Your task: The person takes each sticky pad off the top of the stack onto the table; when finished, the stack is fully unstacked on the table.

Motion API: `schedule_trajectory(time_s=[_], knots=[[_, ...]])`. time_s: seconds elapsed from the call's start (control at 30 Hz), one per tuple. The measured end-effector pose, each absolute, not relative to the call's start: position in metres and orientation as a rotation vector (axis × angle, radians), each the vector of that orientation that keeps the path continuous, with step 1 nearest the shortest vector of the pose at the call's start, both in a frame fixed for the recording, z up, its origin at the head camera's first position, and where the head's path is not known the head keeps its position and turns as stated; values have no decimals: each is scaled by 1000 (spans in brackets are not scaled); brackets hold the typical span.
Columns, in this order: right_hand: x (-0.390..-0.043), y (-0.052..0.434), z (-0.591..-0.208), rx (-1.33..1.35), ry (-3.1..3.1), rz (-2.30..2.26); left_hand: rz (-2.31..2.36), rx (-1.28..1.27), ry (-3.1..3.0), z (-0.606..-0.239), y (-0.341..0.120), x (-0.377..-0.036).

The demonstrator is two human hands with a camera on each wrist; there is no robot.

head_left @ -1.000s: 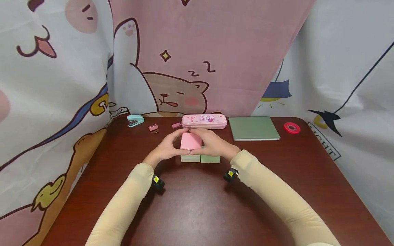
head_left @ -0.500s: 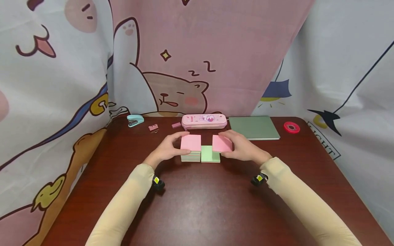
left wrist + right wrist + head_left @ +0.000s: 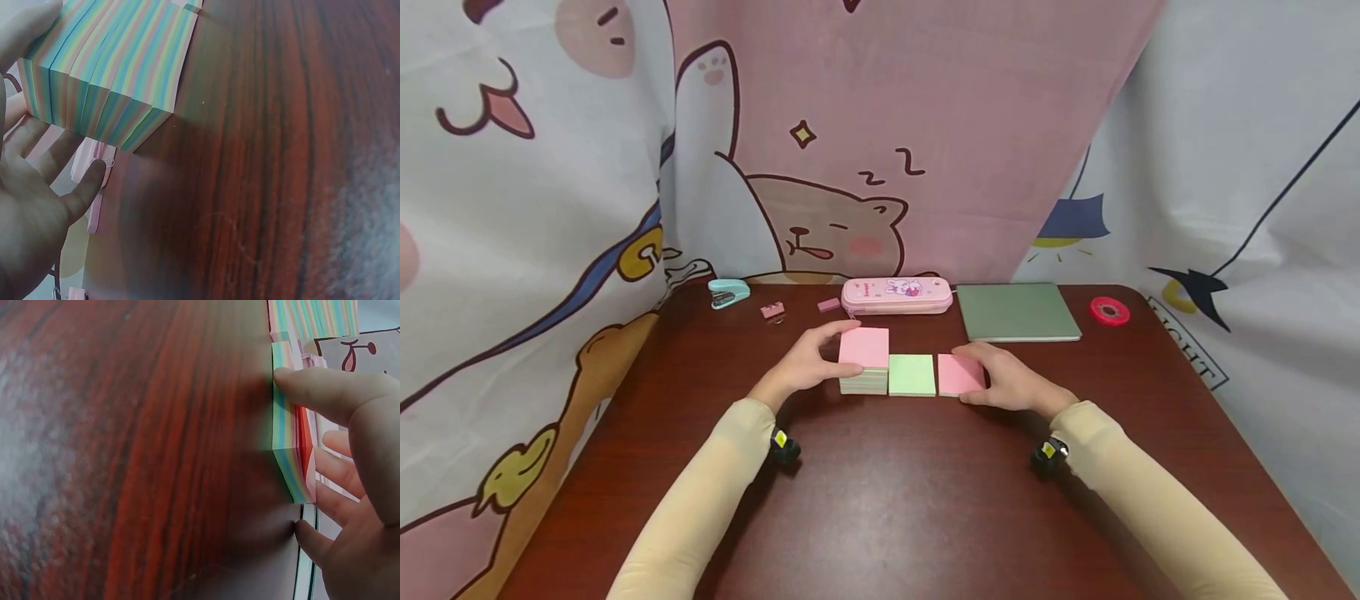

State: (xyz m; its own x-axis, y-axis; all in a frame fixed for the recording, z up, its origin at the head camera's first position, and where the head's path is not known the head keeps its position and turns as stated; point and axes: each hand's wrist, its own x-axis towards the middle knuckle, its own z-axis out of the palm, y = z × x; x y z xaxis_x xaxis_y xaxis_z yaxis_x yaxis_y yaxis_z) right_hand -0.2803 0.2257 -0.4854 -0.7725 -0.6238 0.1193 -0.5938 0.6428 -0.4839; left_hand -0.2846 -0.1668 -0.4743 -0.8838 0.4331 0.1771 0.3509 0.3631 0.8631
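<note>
A tall stack of sticky note pads (image 3: pixel 864 348), pink on top with striped pastel sides, stands on the table. My left hand (image 3: pixel 805 362) grips it from the left, thumb along the near side and fingers behind; the left wrist view shows the layered pads (image 3: pixel 112 69) close up. Right beside the stack lies a thin pad with a green top (image 3: pixel 912 375). To the right of that, my right hand (image 3: pixel 1011 379) holds a pink-topped sticky note pad (image 3: pixel 958 375) between thumb and fingers, low at the tabletop.
A pink pencil case (image 3: pixel 897 297), a green notebook (image 3: pixel 1018 312) and a red tape roll (image 3: pixel 1109 311) lie along the back edge. Further left are a pink eraser-like block (image 3: pixel 828 306), a binder clip (image 3: pixel 772 311) and a mint stapler (image 3: pixel 728 292). A printed cloth hangs behind.
My right hand has lifted a pink-topped pad off the stack, carried it right past the green pad and lowered it to the table. My left hand has stayed at the stack.
</note>
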Motion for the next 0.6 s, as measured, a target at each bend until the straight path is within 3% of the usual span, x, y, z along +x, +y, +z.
schedule_trajectory(time_s=[0.6], knots=[[-284,217,-480,-1038,2801,-764,1550,699,2524,-473,-167,-282]])
